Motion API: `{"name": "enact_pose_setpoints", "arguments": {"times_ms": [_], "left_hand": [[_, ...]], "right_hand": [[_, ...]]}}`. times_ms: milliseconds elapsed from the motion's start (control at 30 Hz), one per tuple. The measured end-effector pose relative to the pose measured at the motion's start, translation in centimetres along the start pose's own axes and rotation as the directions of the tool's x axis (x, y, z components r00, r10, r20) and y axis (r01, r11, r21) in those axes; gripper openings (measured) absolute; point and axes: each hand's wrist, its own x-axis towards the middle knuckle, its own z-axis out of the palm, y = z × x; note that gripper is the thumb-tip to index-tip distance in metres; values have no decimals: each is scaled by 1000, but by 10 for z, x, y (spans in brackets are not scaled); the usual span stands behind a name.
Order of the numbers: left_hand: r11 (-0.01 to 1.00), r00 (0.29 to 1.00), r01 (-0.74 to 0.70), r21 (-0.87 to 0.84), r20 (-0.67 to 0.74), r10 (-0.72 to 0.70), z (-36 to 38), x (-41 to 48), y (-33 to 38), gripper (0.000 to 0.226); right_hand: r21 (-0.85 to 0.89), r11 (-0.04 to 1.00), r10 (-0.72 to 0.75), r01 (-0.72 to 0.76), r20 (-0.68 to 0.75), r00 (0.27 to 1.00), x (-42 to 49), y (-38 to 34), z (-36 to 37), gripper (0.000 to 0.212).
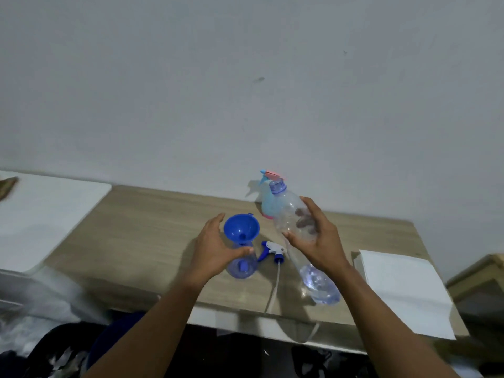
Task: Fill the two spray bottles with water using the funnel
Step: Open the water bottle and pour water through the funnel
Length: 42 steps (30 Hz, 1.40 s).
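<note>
2 hands flank the funnel (241, 229), seated in a spray bottle (242, 268): my left hand (215, 246) cups it loosely, thumb touching; my right hand (319, 236) grips the water bottle (289, 211), just right, mouth slanting up and away.

Right of the funnel (241, 230), the water bottle (293, 214) hides much of the pink sprayer (266, 207). Just under the funnel, the left hand (215, 249) covers the blue bottle's (245, 268) side; its grip is unclear. Far left of the funnel, a brown thing (8, 185) is cut off.
</note>
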Motion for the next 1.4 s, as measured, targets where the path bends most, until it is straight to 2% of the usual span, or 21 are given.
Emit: {"name": "enact_pose_setpoints", "arguments": {"times_ms": [100, 233, 300, 500, 700, 867, 1167, 1400], "left_hand": [[998, 997, -39, -46, 64, 41, 1, 6, -3, 112], [979, 981, -164, -120, 85, 174, -1, 11, -3, 65], [973, 979, -171, -153, 88, 185, -1, 14, -4, 58], [959, 972, -206, -192, 74, 224, -6, 17, -4, 67], [951, 967, -223, -216, 76, 244, -7, 21, -4, 65], [948, 964, -224, -224, 92, 250, -10, 20, -2, 68], [942, 957, -249, -225, 93, 276, -12, 18, 2, 69], [940, 955, -252, -231, 98, 280, -13, 18, 2, 68]], "right_hand": [[-95, 995, 35, -29, 62, 997, -8, -2, 11, 85], [-245, 969, 65, -36, 112, 992, -15, -4, 14, 87], [-348, 937, 86, -26, 159, 984, -19, -9, 13, 87], [-611, 792, 202, -22, 227, 953, -18, -25, -2, 86], [-764, 645, 240, 34, 244, 940, -11, -39, -11, 82], [-829, 554, 243, 76, 248, 938, -3, -49, -14, 80], [-876, 448, 198, 179, 292, 936, 10, -59, -12, 78], [-886, 416, 189, 203, 303, 934, 16, -58, -8, 80]]}}
